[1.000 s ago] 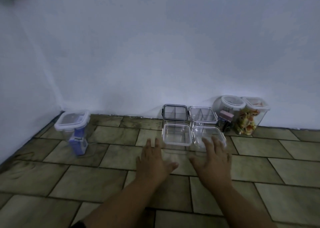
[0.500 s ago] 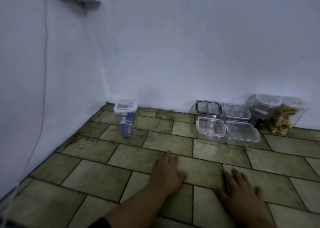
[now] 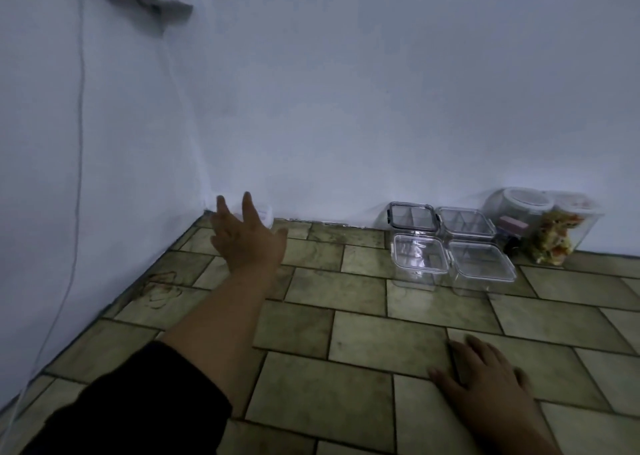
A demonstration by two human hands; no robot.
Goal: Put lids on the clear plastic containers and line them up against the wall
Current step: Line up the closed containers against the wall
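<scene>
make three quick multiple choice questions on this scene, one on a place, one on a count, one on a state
1. Where does the right hand rest?
A. on the tiled floor
B. on a lid
C. in the air

2. How many square clear containers stand clustered by the wall?
A. two
B. four
C. six

3. The left hand is:
A. open, fingers spread
B. gripping a lid
C. a closed fist

Answers: 1 A, its palm lies flat on the tiles; 2 B, there are two rows of two; 3 A, its fingers are straight and hold nothing.
</scene>
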